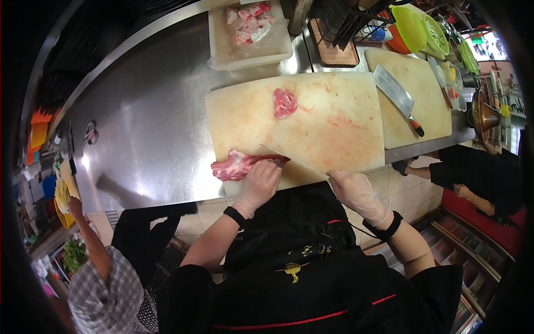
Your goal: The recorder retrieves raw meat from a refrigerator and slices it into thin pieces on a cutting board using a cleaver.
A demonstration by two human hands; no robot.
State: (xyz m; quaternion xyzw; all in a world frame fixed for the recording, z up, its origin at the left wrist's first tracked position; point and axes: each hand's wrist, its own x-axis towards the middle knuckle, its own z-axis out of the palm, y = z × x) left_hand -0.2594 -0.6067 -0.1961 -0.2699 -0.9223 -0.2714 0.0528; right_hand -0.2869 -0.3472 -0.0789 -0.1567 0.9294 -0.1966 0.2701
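A long piece of raw red meat (236, 166) with pale fat lies along the near left edge of a large white cutting board (242, 114). My left hand (258, 186), in a clear glove, presses curled fingers onto its right part. My gloved right hand (360, 195) is closed round the handle of a thin-bladed knife (297, 161). Its blade points up and left, close to the meat's right end; whether it touches cannot be made out. Farther off on the board sits a small heap of cut meat (285, 103).
A white tub (250, 60) of meat and bone pieces stands behind the board. To the right, a cleaver (396, 92) rests on a second board (436, 119). Scissors (90, 133) lie on the steel counter (150, 122). Other people stand at lower left and far right.
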